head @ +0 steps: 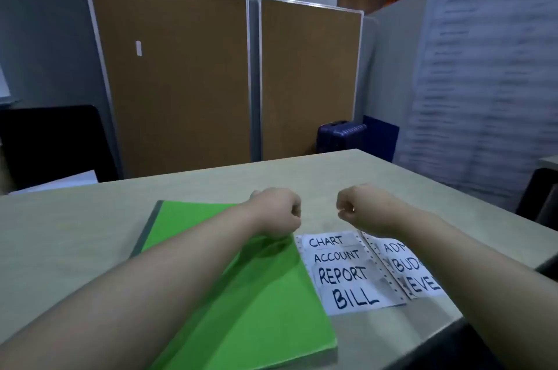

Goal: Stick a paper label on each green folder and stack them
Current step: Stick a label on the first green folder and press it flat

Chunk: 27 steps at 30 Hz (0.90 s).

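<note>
A green folder (259,294) lies flat on the beige table (75,233), on what looks like a stack with grey edges. To its right sits a white label sheet (347,273) with handwritten words CHART, ACCOUNT, REPORT, BILL. A second label sheet (413,270) overlaps its right side and is partly hidden by my right forearm. My left hand (276,212) is a closed fist above the folder's far right corner. My right hand (362,208) is also a closed fist, just beyond the label sheets. Both fists hold nothing that I can see.
Two cork pinboards (181,82) stand behind the table. A dark blue suitcase (341,135) sits on the floor past the far edge. A black chair back (51,140) is at the left, another dark chair (540,194) at the right.
</note>
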Motion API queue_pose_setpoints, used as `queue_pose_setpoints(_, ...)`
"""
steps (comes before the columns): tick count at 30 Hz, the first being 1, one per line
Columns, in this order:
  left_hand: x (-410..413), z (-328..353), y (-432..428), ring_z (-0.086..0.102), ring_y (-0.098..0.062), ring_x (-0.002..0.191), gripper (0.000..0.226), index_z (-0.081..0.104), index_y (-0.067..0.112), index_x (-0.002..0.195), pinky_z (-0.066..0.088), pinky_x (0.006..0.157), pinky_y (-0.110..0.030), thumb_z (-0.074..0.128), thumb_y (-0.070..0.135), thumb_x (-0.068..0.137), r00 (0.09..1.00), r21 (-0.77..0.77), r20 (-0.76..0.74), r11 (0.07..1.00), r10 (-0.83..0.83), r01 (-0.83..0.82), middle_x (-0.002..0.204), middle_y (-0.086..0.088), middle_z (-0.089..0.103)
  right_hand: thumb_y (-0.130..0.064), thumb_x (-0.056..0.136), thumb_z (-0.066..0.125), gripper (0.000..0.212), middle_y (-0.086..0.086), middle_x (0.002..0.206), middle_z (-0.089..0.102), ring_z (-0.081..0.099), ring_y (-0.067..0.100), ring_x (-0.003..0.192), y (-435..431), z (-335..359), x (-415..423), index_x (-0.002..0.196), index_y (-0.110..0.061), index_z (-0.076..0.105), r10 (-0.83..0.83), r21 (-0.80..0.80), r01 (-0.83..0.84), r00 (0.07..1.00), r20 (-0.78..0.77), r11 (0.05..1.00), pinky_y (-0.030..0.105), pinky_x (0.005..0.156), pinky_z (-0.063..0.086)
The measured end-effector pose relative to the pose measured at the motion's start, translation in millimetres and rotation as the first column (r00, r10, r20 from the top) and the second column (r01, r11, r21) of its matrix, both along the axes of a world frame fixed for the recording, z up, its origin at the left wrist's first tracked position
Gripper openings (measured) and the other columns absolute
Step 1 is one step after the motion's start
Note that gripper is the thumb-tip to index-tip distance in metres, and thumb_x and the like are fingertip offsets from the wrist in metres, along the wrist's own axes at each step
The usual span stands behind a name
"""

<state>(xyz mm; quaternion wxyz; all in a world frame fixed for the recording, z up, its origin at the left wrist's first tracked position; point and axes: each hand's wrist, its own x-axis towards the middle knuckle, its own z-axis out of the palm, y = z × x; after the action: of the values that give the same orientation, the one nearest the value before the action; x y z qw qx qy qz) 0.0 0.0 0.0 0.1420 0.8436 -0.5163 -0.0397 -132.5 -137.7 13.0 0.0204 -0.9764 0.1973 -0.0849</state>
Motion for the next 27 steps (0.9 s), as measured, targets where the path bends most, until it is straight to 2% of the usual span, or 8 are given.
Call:
queue_pose_setpoints(2,-2,-2,-7,0.053,-0.023,0.097,0.013,0.059,0.024,0.085,0.032,0.083,-0.034,0.047,0.020,0.084,0.998,0.072,0.026,0.996,0.056,-0.058,0.097,0.002,0.065,-0.015,0.088,0.052,0.015,0.006,0.092,0.068,0.060,0.023,0.084,-9,-1,-6,0.092,-0.012,0.067,-0.017,0.054,0.018,1.000,-0.013,0.998,0.030,0.072,0.049)
queue_pose_setpoints(5,-2,-10,-15,0.053,-0.026,0.099,0.015,0.061,0.019,0.090,0.033,0.086,-0.036,0.047,0.022,0.084,0.991,0.122,0.062,0.985,0.117,-0.124,0.100,-0.001,0.065,-0.010,0.087,0.054,0.019,0.005,0.097,0.067,0.061,0.022,0.090,-21,-9,-10,0.099,-0.011,0.068,-0.019,0.107,0.023,0.999,-0.047,0.994,0.032,0.081,0.052)
queue_pose_setpoints(7,-2,-15,-19,0.054,-0.027,0.099,0.016,0.062,0.017,0.091,0.035,0.085,-0.035,0.049,0.025,0.085,0.988,0.142,0.078,0.979,0.135,-0.145,0.100,-0.002,0.065,-0.009,0.085,0.056,0.021,0.003,0.096,0.064,0.060,0.021,0.091,-26,-14,-9,0.103,-0.012,0.067,-0.010,0.141,0.018,0.998,-0.054,0.990,0.030,0.081,0.051)
queue_pose_setpoints(12,-5,-27,-26,0.060,-0.027,0.096,0.020,0.065,0.014,0.092,0.047,0.084,-0.034,0.052,0.028,0.085,0.989,0.132,0.051,0.981,0.139,-0.145,0.098,-0.004,0.068,-0.017,0.078,0.062,0.022,0.002,0.091,0.063,0.062,0.024,0.087,-30,-26,1,0.099,-0.014,0.066,-0.017,0.176,0.035,0.994,-0.107,0.984,0.034,0.076,0.054)
queue_pose_setpoints(15,-7,-30,-29,0.059,-0.027,0.096,0.019,0.063,0.015,0.094,0.045,0.083,-0.034,0.054,0.028,0.085,0.986,0.155,0.058,0.974,0.159,-0.166,0.099,-0.003,0.066,-0.024,0.074,0.068,0.024,0.008,0.091,0.069,0.065,0.027,0.086,-32,-29,6,0.092,-0.008,0.067,-0.040,0.211,0.064,0.993,-0.115,0.975,0.037,0.073,0.055)
queue_pose_setpoints(18,-9,-30,-32,0.058,-0.027,0.095,0.012,0.060,0.017,0.092,0.042,0.084,-0.035,0.053,0.024,0.084,0.982,0.162,0.071,0.969,0.176,-0.185,0.095,-0.002,0.063,-0.026,0.074,0.070,0.024,0.009,0.089,0.071,0.066,0.025,0.081,-32,-29,11,0.089,-0.007,0.069,-0.058,0.211,0.087,0.989,-0.138,0.974,0.033,0.067,0.054)
queue_pose_setpoints(22,-11,-31,-37,0.058,-0.027,0.096,0.015,0.060,0.015,0.091,0.041,0.086,-0.036,0.049,0.014,0.082,0.980,0.164,0.024,0.966,0.198,-0.199,0.098,-0.003,0.065,-0.025,0.075,0.070,0.016,0.006,0.085,0.069,0.057,0.019,0.069,-30,-28,15,0.082,-0.011,0.065,-0.065,0.203,0.100,0.983,-0.172,0.974,0.026,0.055,0.045)
queue_pose_setpoints(27,-12,-28,-36,0.060,-0.028,0.093,0.022,0.064,0.010,0.096,0.042,0.086,-0.038,0.048,0.009,0.082,0.972,0.146,-0.070,0.966,0.225,-0.213,0.100,-0.007,0.068,-0.017,0.076,0.065,0.007,0.005,0.082,0.065,0.056,0.019,0.070,-28,-29,17,0.078,-0.014,0.060,-0.075,0.176,0.108,0.980,-0.185,0.978,0.025,0.053,0.043)
